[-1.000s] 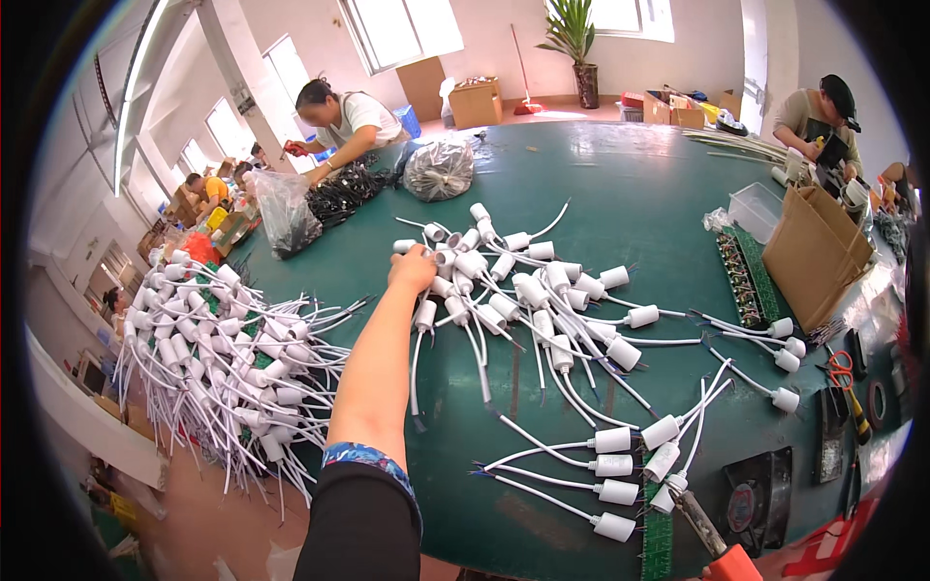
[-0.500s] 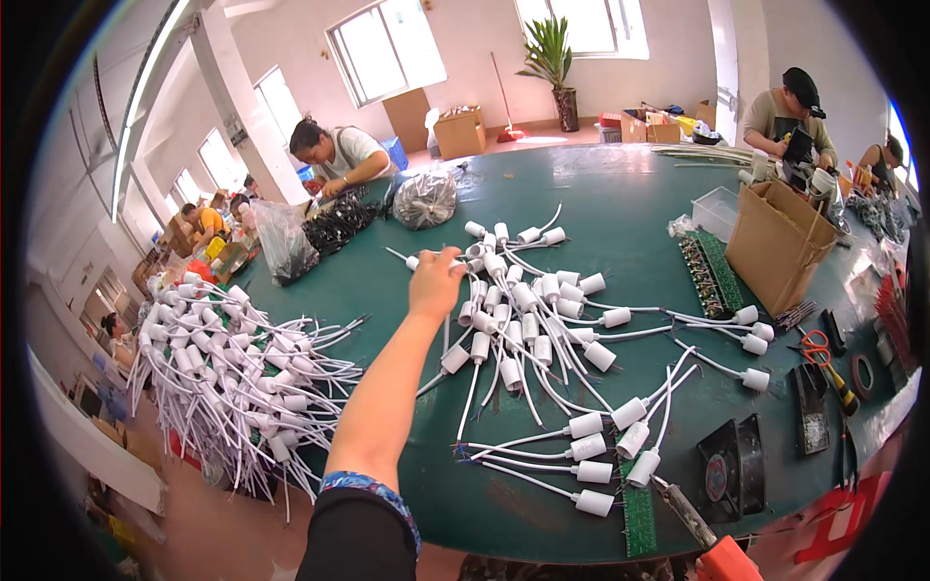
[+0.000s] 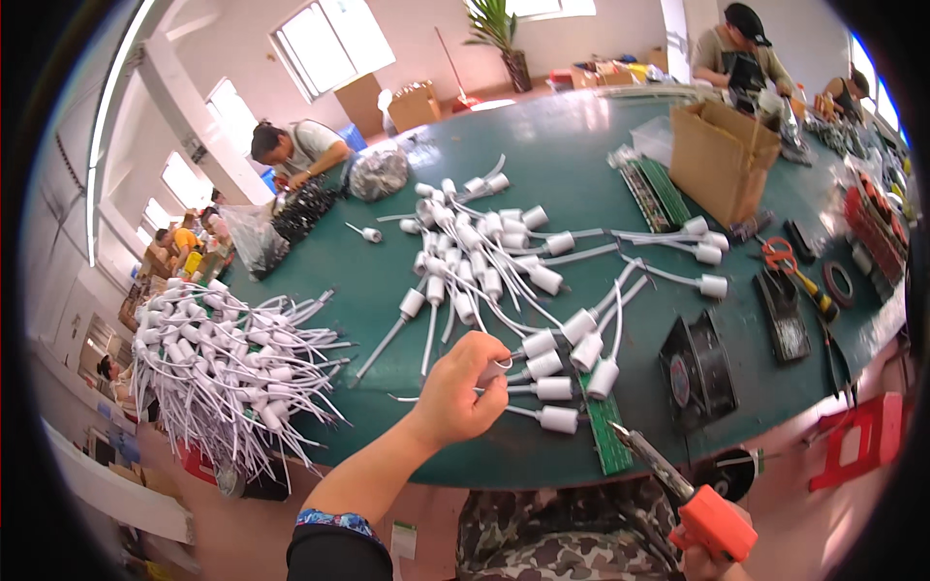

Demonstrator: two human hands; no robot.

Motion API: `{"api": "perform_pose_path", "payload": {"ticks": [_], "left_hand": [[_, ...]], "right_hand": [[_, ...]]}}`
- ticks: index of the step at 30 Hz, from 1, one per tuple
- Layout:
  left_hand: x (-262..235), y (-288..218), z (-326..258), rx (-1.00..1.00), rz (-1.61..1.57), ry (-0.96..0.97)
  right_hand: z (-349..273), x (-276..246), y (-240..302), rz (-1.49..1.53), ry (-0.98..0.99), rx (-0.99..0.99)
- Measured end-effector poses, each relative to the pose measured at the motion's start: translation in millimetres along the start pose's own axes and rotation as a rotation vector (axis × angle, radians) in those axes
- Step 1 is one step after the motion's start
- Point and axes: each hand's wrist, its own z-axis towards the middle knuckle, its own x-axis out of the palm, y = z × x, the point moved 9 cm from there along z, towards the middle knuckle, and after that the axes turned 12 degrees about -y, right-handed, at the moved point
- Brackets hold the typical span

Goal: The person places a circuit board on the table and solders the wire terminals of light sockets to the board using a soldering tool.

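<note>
A: What's on the left?

B: A pile of white sockets at the left edge of the worktop, with many wires trailing downward. Beyond it, on the far side, a co-worker bends over a dark bundle.

A: And going right from there?

B: One loose socket lies apart from the others, its wire pointing to the far left. Then a heap of sockets takes up the middle, wires fanning out around it.

A: Where's the left hand?

B: On the near side of the heap. The left hand has its grip closed, thumb and finger pinching a white socket. I can't tell which wire belongs to it.

A: What's just right of that?

B: A row of four sockets, lined up near to far, then a green board with more sockets at its far end.

A: The right hand?

B: The right hand, partly cut off at the near side, has its grip wrapped around the orange handle of a soldering iron. The tip points toward the board; I can't tell whether they touch.

A: Further right?

B: A black fan, a brown box far behind it, then scissors and tape.
</note>
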Motion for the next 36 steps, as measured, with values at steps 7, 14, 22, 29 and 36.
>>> {"api": "perform_pose_path", "payload": {"ticks": [7,14,22,29,36], "left_hand": [[41,-20,-43,0.054,-0.034,-0.128],[77,-54,-65,0.373,0.185,-0.095],[95,-60,-67,0.425,0.292,-0.079],[98,-58,-69,0.426,0.364,-0.082],[100,-56,-69,0.428,0.369,-0.064]], "right_hand": [[-9,-6,1,-0.035,-0.101,-0.134],[-13,-8,-18,-0.063,-0.069,-0.012],[-29,-4,-41,-0.147,0.003,-0.242],[-26,4,-51,-0.038,0.053,-0.218],[-26,10,-59,0.017,0.052,-0.176]]}}
